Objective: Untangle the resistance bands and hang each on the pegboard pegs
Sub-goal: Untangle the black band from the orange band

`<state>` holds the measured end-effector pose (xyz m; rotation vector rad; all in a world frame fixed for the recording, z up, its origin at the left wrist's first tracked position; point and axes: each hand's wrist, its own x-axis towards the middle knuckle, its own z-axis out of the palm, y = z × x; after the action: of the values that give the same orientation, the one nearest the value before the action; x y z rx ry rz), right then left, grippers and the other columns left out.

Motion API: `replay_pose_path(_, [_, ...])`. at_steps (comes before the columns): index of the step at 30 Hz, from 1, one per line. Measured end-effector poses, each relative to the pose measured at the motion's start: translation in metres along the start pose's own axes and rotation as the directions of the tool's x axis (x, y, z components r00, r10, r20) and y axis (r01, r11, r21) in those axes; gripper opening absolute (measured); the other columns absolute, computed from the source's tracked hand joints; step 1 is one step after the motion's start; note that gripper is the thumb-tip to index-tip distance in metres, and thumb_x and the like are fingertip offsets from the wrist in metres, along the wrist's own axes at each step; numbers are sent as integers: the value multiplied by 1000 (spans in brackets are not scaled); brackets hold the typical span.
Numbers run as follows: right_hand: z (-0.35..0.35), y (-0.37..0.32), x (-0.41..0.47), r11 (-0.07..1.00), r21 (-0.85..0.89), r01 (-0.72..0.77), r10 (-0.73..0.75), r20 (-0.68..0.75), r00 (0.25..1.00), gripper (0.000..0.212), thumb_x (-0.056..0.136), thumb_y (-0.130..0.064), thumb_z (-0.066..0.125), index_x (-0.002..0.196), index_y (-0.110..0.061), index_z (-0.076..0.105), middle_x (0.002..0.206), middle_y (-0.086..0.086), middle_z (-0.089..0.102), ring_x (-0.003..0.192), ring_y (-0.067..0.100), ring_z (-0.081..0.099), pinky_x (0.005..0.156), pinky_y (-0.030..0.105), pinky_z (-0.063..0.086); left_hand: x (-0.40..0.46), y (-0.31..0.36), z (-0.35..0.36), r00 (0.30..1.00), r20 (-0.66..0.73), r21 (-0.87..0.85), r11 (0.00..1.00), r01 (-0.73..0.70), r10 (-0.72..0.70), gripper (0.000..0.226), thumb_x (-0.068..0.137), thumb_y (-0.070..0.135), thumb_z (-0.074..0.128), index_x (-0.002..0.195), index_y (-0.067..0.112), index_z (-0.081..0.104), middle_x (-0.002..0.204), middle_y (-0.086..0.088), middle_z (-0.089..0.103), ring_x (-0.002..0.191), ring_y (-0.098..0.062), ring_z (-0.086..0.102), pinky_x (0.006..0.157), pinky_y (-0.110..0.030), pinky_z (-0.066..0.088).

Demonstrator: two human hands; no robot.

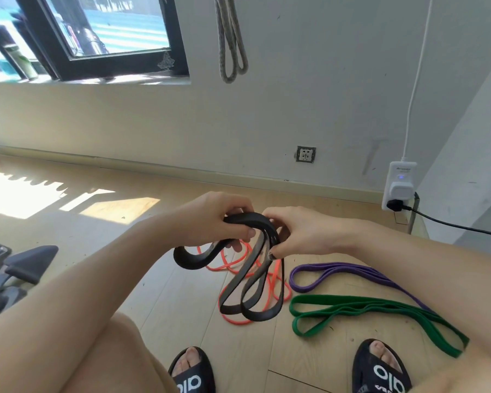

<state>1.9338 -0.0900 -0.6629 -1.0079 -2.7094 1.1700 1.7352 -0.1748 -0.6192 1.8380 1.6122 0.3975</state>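
A black resistance band (248, 290) hangs in several loops between both hands above the floor. My left hand (219, 215) grips its top, fingers and thumb curled round it. My right hand (298, 232) pinches the looped strands just to the right. Under the black band an orange band (268, 279) lies tangled on the floor. A purple band (349, 272) and a green band (374, 310) lie flat to the right. A grey band (231, 43) hangs high on the wall; its peg is out of view.
The wooden floor (167, 290) has sunlit patches at the left. A white plug adapter (398, 185) with a black cable sits low on the right wall, a wall socket (306, 154) further left. A dark chair base (14, 268) stands at far left. My sandalled feet (380, 367) show below.
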Motion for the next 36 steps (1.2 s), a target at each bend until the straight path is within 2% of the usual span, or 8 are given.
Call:
replay_pose_path(8, [6,-5,0,997,60,-51,56,-98,994,29,94,-21,64,119,-32,54,107,-7,64,93,11,65,74,26,53,-3,-6,-8,998,-52,35,999,24,-22,7,95,22,71,96,18,65,84,-1,77,75,-11,77,81,-29,61])
replay_pose_path(10, [6,-8,-1,998,23,-58,60,-106,993,25,97,-18,58,117,-31,54,101,-3,67,89,16,65,73,30,53,-2,-7,-8,998,-54,65,997,31,-28,7,96,24,71,96,20,65,82,2,77,74,-7,76,78,-26,59])
replay_pose_path(14, [1,-12,-4,969,-238,-64,40,-105,994,13,99,-18,49,98,-31,52,84,0,62,71,18,57,58,31,41,3,-10,-6,999,-35,267,963,28,-20,7,95,30,70,99,28,65,79,11,75,75,0,71,73,-20,51])
replay_pose_path(19, [-3,-9,-6,963,-257,-83,62,-90,994,13,97,-15,53,93,-28,53,80,-1,60,67,15,57,56,28,39,8,-7,-3,999,3,360,932,39,-43,7,95,32,69,98,30,63,81,11,73,77,-3,68,67,-19,48])
replay_pose_path(22, [-3,-6,-5,959,-268,-88,72,-69,995,8,95,-19,57,92,-26,53,81,1,60,67,17,56,57,29,41,9,-7,-2,999,-1,337,941,40,-42,7,95,30,70,96,30,63,80,10,74,76,-2,71,69,-15,47])
replay_pose_path(26, [-8,3,-4,977,-185,-103,111,36,993,12,89,-21,65,92,-28,55,91,2,66,77,15,70,71,36,59,7,-12,-4,999,6,301,953,39,-43,8,94,28,72,97,27,65,80,10,76,74,0,72,75,-18,52])
replay_pose_path(32, [-2,10,-2,978,-185,-94,104,47,993,26,86,-20,71,90,-35,51,89,-4,60,78,15,59,64,28,45,3,-6,-7,997,63,140,990,31,-40,9,94,25,73,97,21,67,82,6,79,75,-5,76,81,-23,59])
replay_pose_path(36, [12,9,2,992,-117,-50,60,90,994,22,84,-10,66,100,-23,61,92,4,65,86,24,64,74,38,53,-1,-3,-9,994,89,66,996,55,-61,10,93,25,74,97,18,68,81,5,79,77,-10,77,83,-27,60])
